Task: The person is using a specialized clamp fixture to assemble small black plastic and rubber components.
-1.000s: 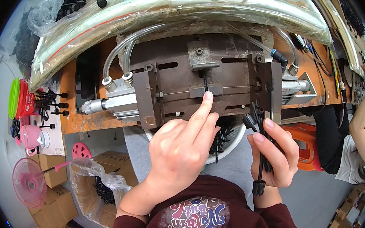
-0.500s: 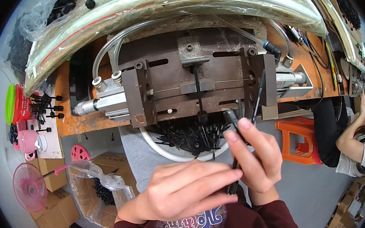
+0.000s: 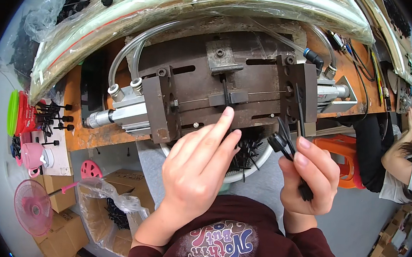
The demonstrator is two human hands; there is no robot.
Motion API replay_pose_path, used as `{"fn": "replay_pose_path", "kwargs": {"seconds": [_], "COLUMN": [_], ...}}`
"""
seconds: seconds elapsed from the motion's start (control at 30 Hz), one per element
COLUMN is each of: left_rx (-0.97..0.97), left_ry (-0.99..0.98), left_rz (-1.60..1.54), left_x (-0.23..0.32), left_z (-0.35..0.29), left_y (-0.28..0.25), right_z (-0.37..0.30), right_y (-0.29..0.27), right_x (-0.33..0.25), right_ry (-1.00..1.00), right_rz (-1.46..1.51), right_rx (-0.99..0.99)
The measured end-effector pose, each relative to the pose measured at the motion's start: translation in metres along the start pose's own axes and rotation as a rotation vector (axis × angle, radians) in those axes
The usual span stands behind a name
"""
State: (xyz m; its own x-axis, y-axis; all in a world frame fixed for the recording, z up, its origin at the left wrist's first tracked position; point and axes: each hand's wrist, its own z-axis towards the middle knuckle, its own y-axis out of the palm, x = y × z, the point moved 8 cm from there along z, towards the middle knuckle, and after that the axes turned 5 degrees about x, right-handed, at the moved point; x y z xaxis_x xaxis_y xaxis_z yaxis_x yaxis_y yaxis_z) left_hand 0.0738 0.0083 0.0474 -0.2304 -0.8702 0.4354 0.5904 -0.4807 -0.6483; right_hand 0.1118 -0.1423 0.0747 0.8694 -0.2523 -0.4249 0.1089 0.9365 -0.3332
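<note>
A slim black rod [image 3: 226, 93] lies lengthwise in the middle of a brown metal fixture [image 3: 170, 84], passing through a small grey block [image 3: 238, 98]. My left hand [image 3: 190, 168] reaches over the fixture's front edge with its fingers stretched out. Its index fingertip meets the rod just below the block, and the hand covers the rod's lower end. Off to the right, my right hand [image 3: 312, 179] is closed round several black rods with knobbed ends [image 3: 299, 112]. They fan out above its fingers, and dark ends show below the thumb.
Below the fixture sits a white-rimmed basket [image 3: 265, 159] full of black rods. Pneumatic cylinders [image 3: 131, 112] with clear hoses flank the fixture. A plastic-lined carton [image 3: 105, 217] and a pink fan [image 3: 34, 206] stand lower left. Right, another person [image 3: 402, 155] works near an orange stool [image 3: 336, 154].
My left hand has left the rods at my right hand and moved up to the rod in the fixture. My right hand has shifted right and slightly down, still holding its rods.
</note>
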Motion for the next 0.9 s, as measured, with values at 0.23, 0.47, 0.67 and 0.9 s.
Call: {"fn": "replay_pose_path", "kwargs": {"seconds": [0.23, 0.47, 0.67, 0.9], "left_rx": [-0.068, -0.104, -0.038, -0.108], "left_ry": [0.024, -0.051, -0.168, 0.004], "left_rz": [0.101, 0.102, -0.202, -0.366], "left_x": [0.001, 0.000, -0.002, 0.017], "left_z": [0.010, 0.012, 0.015, 0.017], "left_y": [0.005, 0.004, -0.011, -0.013], "right_z": [0.002, -0.002, -0.003, 0.006], "right_y": [-0.007, -0.006, -0.006, 0.010], "right_x": [0.006, 0.027, 0.033, 0.020], "right_ry": [0.163, 0.403, 0.574, 0.513], "right_rz": [0.245, 0.538, 0.530, 0.618], "right_rx": [-0.053, -0.037, -0.052, -0.155]}}
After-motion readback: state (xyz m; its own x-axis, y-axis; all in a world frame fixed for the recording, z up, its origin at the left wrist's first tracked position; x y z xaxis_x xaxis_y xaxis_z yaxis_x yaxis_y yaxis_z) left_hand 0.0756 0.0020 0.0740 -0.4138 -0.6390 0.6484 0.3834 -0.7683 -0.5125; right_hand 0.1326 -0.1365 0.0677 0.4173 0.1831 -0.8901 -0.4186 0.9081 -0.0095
